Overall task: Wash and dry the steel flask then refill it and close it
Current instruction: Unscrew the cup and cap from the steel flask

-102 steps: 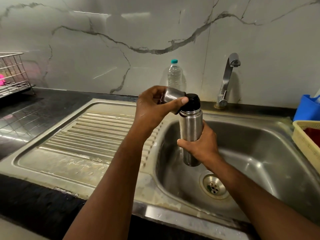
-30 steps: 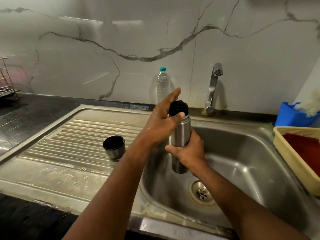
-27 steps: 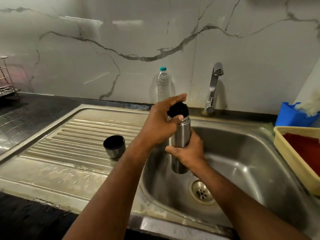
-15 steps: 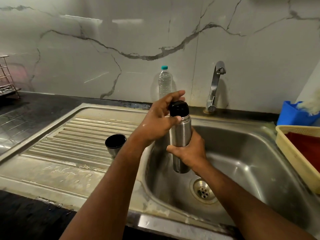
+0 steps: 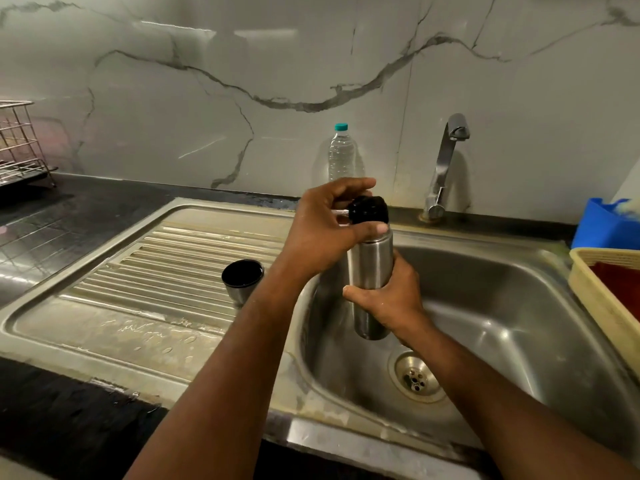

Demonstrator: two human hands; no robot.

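While the cylindrical brushed-steel flask is held upright over the stainless-steel sink basin, its long axis runs near vertical, tipped slightly, with the round black plastic stopper at the upper end, toward the wall. Right hand: fingers wrapped closed around the lower half of the body, thumb across the front, base of flask clear of the basin floor, above and just left of the drain. Left hand: comes in from the left, over the basin rim, fingers curled over the far side of the stopper, thumb pressed along its near lower edge where it meets the steel neck; so it is pinching the stopper, not the body. Left hand is the one at the cap end. Judgement: step in hand is turning the stopper about the flask's own axis; whether loosening or tightening cannot be told. The small steel cup-lid with dark interior stands mouth-up on the ribbed draining board, apart from both hands. Tall chrome tap shows no water running. Risk: wet skin on smooth steel, right grip may slip under twist.
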